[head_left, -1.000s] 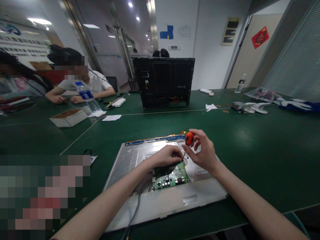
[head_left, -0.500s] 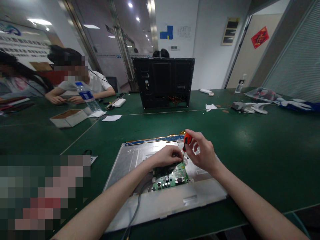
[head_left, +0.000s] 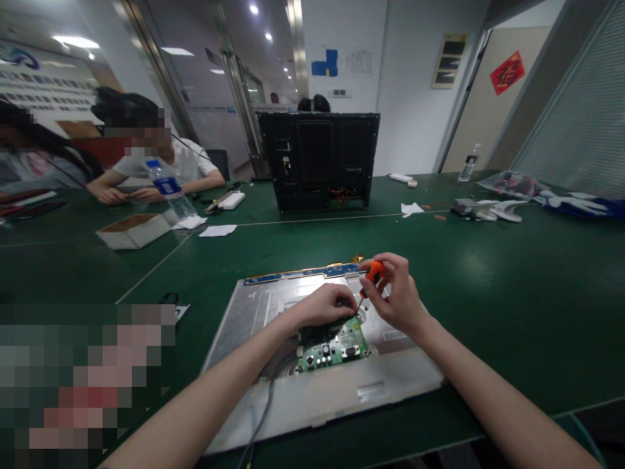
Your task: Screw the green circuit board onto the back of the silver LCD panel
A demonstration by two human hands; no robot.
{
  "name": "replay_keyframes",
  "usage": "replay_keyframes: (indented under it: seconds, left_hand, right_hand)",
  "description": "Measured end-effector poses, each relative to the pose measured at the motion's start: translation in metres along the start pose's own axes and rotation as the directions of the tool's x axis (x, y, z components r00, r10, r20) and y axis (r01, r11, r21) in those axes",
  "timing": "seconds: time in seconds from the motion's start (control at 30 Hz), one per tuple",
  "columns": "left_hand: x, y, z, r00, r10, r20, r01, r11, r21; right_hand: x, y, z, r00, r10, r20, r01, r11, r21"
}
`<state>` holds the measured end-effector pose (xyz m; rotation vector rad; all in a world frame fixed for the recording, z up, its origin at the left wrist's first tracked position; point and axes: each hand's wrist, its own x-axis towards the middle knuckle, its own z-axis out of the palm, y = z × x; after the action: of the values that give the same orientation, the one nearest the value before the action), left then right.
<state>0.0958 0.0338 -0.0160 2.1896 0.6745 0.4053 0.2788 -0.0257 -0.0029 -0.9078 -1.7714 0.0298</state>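
Orange-handled screwdriver [head_left: 372, 276] sat pinched in the right hand [head_left: 398, 296], shaft angled down w/ tip at the green circuit board [head_left: 334, 346] just below both hands. Left hand [head_left: 326, 305] curled narrow, fingertips pressed on the board's top edge — next to the tip. Board lay on a silver metal panel [head_left: 254, 309], grey cable [head_left: 263, 417] trailing toward the person.

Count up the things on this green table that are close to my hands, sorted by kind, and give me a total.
Small orange-handled screwdrivers: 1, in the right hand
Green circuit boards: 1, under the left hand
Flat silver metal monitor panels: 1
Grey cables: 1
Total: 4
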Motion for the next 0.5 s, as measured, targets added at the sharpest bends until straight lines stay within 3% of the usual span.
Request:
replay_keyframes:
  seconds: [0.23, 0.5]
  left_hand:
    - [-0.0002, -0.0013, 0.0011, 1.000, 0.011, 0.003, -0.011, 1.000, 0.011]
    - [-0.0001, -0.0024, 0.0011, 1.000, -0.007, 0.003, 0.007, 1.000, 0.014]
  right_hand:
    - [0.0036, -0.0048, -0.0044, 0.993, -0.075, 0.087, 0.077, 0.997, -0.015]
    - [0.0040, -0.0053, -0.0054, 0.992, -0.124, 0.036, 0.126, 0.990, -0.064]
